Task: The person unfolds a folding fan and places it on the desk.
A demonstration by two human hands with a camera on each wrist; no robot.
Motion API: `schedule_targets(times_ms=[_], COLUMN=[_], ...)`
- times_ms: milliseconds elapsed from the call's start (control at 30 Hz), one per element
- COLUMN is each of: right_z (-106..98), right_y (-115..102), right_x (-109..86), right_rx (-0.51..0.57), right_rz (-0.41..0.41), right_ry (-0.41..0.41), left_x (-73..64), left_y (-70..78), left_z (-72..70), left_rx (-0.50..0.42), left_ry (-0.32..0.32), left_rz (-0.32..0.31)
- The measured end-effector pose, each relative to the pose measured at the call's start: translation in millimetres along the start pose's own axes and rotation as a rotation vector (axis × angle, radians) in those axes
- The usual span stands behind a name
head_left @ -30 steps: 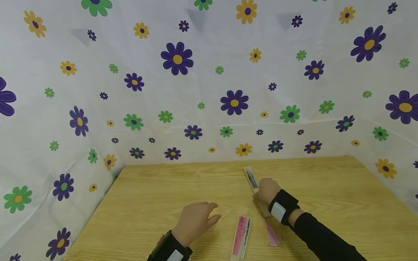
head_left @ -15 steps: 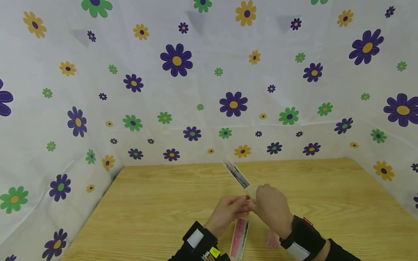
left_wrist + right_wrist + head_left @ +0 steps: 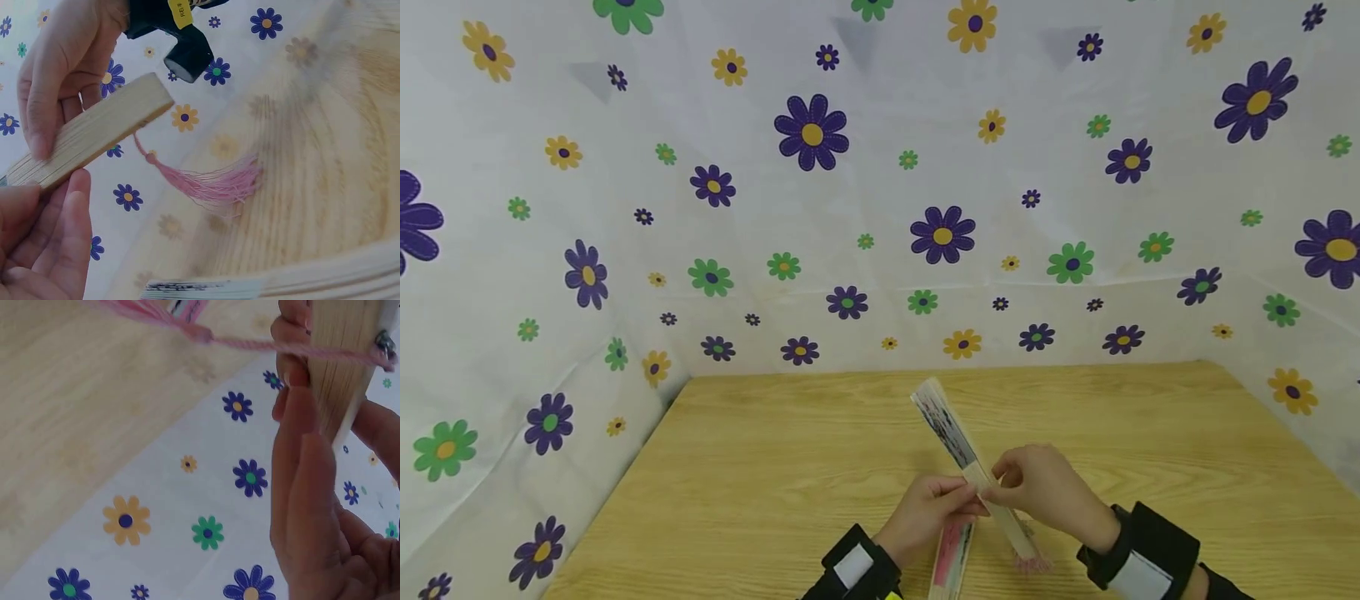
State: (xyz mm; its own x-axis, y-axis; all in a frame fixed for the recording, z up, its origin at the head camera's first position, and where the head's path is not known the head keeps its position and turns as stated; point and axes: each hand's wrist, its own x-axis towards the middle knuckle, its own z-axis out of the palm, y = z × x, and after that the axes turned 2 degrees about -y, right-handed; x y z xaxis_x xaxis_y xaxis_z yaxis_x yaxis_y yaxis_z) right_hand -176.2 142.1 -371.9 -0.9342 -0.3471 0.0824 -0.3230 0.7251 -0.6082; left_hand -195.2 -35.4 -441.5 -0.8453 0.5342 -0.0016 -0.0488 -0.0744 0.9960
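Folding fan, folded, pinched at mid-length by the left hand and right hand above the table; printed end far left, pink tassel near right.

Pale folded fan, tilted; pink tassel attached

So both grips are right up close together. Left grip reaches in from the lower left, pinching, thumb on top and fingers underneath. Right grip slants in from the other side, also pinching, thumb pointing left, index finger kinda arched above it. Dark sleeve behind the right wrist.
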Motion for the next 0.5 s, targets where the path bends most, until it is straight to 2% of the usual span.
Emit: schedule_targets(times_ms=[67,167,300,433,500], right_z=[4.5,14.2,24.7,27.9,27.3], right_y=[3.2,4.0,0.7,-2.5,-3.4], right_x=[-1.0,-3.0,-4.9,-5.3,-5.0], right_rx=[0.055,0.029,-0.043,-0.088,-0.088], right_rz=[-0.032,-0.061,-0.073,-0.081,-0.059], right_ry=[-0.011,0.033,0.103,0.150,0.162], left_x=[-2.6,-5.3,-7.2,-9.3,-10.8], left_y=[-1.3,-3.2,-5.8,-7.5,-7.8], left_z=[0.3,1.2,1.4,1.2,1.1], left_rx=[0.008,0.012,0.006,0.005,0.009], left_ry=[-0.028,-0.043,-0.020,0.003,0.015], left_rz=[-0.011,-0.029,-0.041,-0.020,-0.006])
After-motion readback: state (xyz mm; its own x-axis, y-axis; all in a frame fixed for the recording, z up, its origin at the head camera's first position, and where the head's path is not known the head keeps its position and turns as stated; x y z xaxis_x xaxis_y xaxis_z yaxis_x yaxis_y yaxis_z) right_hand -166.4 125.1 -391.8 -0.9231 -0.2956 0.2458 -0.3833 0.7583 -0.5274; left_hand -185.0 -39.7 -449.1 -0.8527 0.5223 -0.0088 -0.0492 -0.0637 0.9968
